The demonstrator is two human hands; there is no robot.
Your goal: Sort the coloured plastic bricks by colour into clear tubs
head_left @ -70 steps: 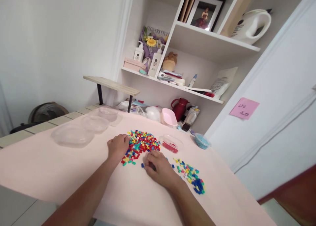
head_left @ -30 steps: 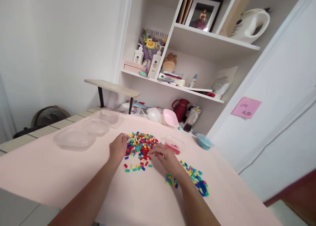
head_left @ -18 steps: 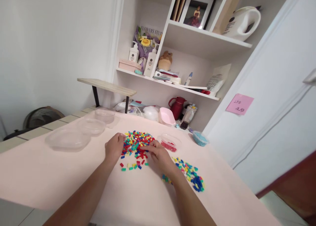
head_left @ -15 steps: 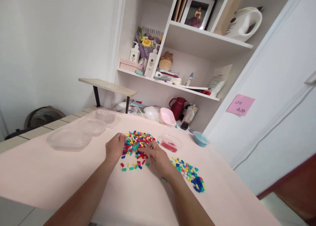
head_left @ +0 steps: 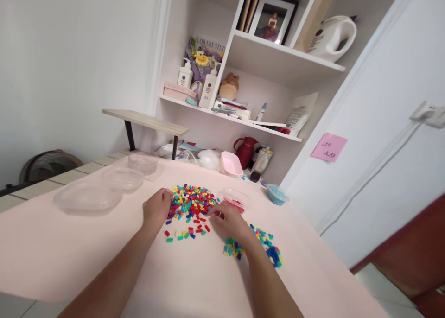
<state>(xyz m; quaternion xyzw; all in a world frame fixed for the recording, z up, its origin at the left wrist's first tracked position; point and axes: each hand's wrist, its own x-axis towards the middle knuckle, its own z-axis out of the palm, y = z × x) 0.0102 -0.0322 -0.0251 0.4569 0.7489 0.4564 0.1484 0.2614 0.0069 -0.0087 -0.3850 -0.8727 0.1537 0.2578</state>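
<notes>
A heap of small mixed-colour plastic pieces [head_left: 191,200] lies on the pink-covered table. My left hand [head_left: 157,209] rests at the heap's left edge, fingers curled inward; what they hold, if anything, is hidden. At the right edge, my right hand [head_left: 229,219] has its thumb and fingers drawn together near some red pieces, and its contents cannot be made out. Just behind that hand stands a clear tub [head_left: 243,196] with red pieces in it. Several loose pieces [head_left: 184,235] lie in front of the heap. A second group of pieces [head_left: 267,241] is partly covered by my right forearm.
Clear plastic containers [head_left: 86,198] stand along the table's left side. A tub of light-blue pieces [head_left: 277,195] is at the back right. Behind are a pink tub [head_left: 231,164], a red jug [head_left: 245,152] and a bottle [head_left: 260,165], below a white shelf unit [head_left: 271,54].
My right hand has drawn back from over the heap to its right edge. More of the right-hand group of pieces shows beside my forearm. The left hand stays by the heap.
</notes>
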